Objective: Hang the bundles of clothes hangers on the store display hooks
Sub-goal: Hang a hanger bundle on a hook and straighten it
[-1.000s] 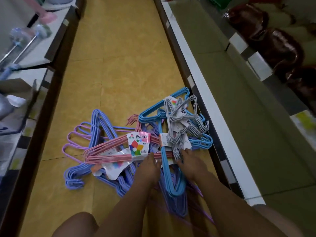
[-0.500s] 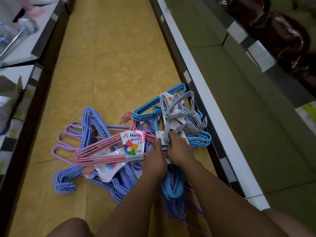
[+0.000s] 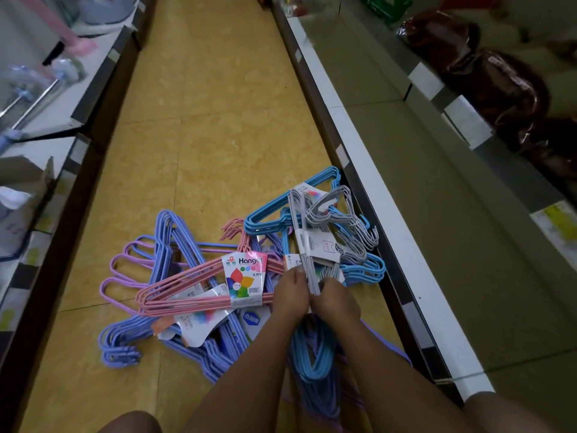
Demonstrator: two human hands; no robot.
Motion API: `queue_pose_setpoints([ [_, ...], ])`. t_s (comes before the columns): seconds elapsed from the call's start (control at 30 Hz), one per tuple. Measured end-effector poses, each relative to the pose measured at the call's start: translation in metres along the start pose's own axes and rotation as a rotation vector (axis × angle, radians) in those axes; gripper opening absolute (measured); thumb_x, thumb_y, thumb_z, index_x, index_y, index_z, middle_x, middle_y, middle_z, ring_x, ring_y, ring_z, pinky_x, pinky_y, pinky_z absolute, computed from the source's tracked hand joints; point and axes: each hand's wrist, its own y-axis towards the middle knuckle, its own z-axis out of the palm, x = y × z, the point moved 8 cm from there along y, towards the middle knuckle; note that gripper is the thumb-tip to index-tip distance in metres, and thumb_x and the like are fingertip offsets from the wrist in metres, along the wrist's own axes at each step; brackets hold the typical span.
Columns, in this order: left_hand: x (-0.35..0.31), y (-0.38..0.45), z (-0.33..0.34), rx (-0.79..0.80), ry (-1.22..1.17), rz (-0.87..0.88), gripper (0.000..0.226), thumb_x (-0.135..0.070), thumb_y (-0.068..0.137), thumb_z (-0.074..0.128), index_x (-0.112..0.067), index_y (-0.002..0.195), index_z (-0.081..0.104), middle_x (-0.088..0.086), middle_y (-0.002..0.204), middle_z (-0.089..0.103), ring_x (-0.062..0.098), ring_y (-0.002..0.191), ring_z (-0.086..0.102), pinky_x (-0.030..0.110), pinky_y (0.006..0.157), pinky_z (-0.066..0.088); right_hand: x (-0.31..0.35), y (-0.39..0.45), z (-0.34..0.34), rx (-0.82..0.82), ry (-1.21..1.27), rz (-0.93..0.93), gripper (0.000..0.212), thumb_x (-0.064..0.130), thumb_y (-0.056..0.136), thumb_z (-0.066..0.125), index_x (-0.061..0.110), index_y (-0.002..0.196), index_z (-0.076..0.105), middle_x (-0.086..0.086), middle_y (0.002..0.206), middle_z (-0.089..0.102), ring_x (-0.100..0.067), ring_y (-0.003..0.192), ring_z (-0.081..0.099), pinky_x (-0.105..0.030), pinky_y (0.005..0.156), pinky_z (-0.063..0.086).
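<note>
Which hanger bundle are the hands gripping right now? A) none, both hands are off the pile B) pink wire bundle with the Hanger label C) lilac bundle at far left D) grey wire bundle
D: both the left hand and the right hand are curled round the lower end of the grey wire hanger bundle, while the pink wire hanger bundle with the Hanger label lies untouched on the yellow tiled floor.

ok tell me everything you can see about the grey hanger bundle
The grey hanger bundle is a stack of thin coated-wire hangers bound by a white paper label. It lies on the blue hangers beside the shelf base, hooks pointing toward the shelf. Both hands grip its near end: left hand and right hand.
</note>
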Motion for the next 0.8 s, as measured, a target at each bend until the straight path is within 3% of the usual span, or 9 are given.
queue_pose_setpoints([
  [0.13,0.001,-0.002,0.001,0.028,0.025,-0.019,0.034,-0.028,0.104,0.032,-0.007,0.098,0.058,0.011,0.097,0.059,0.027,0.092,0.055,0.034,0.081,0.041,0.01,-0.01,-0.006,-0.037,-0.036,-0.069,0.011,0.029,0.088,0.055,0.018,0.092,0.056,-0.007,0.106,0.066,-0.028,0.104,0.061,-0.031,0.078,0.047],
  [0.23,0.005,0.002,0.003,0.027,-0.174,-0.078,0.031,-0.028,0.1,0.046,-0.005,0.118,0.057,0.011,0.109,0.061,0.028,0.104,0.058,0.032,0.086,0.043,0.029,-0.029,-0.01,-0.067,-0.048,-0.201,0.023,0.029,0.095,0.046,0.021,0.109,0.062,-0.007,0.113,0.066,-0.029,0.109,0.061,-0.033,0.084,0.047],
  [0.37,0.033,0.003,-0.028,-0.261,-0.227,-0.278,0.028,-0.013,0.094,0.054,0.003,0.117,0.052,0.019,0.108,0.062,0.032,0.097,0.058,0.036,0.077,0.045,0.057,-0.053,-0.003,-0.071,-0.147,-0.451,0.031,0.025,0.091,0.049,0.027,0.121,0.058,-0.005,0.119,0.065,-0.029,0.114,0.058,-0.035,0.087,0.046],
  [0.43,0.049,0.0,-0.043,-0.371,-0.409,-0.396,0.026,-0.005,0.093,0.048,0.005,0.117,0.054,0.024,0.107,0.062,0.037,0.096,0.06,0.039,0.076,0.048,0.067,-0.058,-0.001,-0.049,-0.11,-0.513,0.033,0.028,0.088,0.051,0.031,0.12,0.059,-0.004,0.116,0.067,-0.029,0.11,0.059,-0.034,0.083,0.046],
  [0.53,0.057,-0.001,-0.038,-0.269,-0.781,-0.516,0.02,-0.002,0.095,0.04,0.007,0.108,0.053,0.033,0.103,0.062,0.026,0.067,0.063,0.031,0.05,0.049,0.071,-0.059,-0.021,-0.232,0.029,-0.425,0.02,0.029,0.091,0.048,0.022,0.109,0.053,-0.005,0.103,0.065,-0.029,0.101,0.058,-0.035,0.073,0.042],
  [0.6,0.055,-0.002,-0.03,-0.21,-0.899,-0.522,0.034,0.003,0.094,0.034,0.011,0.123,0.048,0.036,0.097,0.061,0.019,0.047,0.057,0.024,0.042,0.048,0.071,-0.057,-0.03,-0.346,0.015,-0.35,0.026,0.034,0.095,0.044,0.018,0.115,0.049,-0.005,0.114,0.058,-0.026,0.109,0.053,-0.036,0.079,0.041],
  [0.63,0.051,-0.001,-0.025,-0.173,-0.955,-0.504,0.037,0.002,0.094,0.034,0.009,0.127,0.047,0.029,0.084,0.063,0.018,0.049,0.056,0.024,0.045,0.048,0.071,-0.052,-0.027,-0.299,0.015,-0.302,0.034,0.039,0.097,0.042,0.016,0.121,0.047,-0.006,0.12,0.056,-0.027,0.114,0.051,-0.037,0.083,0.041],
  [0.7,0.038,-0.008,-0.024,-0.171,-0.957,-0.452,0.027,0.001,0.095,0.038,-0.003,0.114,0.056,0.012,0.078,0.059,0.02,0.062,0.055,0.025,0.051,0.048,0.071,-0.042,-0.018,-0.105,0.063,-0.189,0.046,0.047,0.097,0.039,0.014,0.128,0.046,-0.01,0.126,0.056,-0.031,0.116,0.053,-0.038,0.086,0.042],
  [0.8,0.021,-0.016,-0.026,-0.136,-0.823,-0.337,0.021,0.001,0.092,0.044,-0.013,0.095,0.059,0.017,0.083,0.058,0.022,0.06,0.052,0.028,0.052,0.042,0.074,-0.034,-0.028,-0.066,0.056,-0.091,0.036,0.035,0.098,0.045,0.012,0.124,0.054,-0.012,0.125,0.059,-0.031,0.112,0.057,-0.035,0.084,0.045],
])
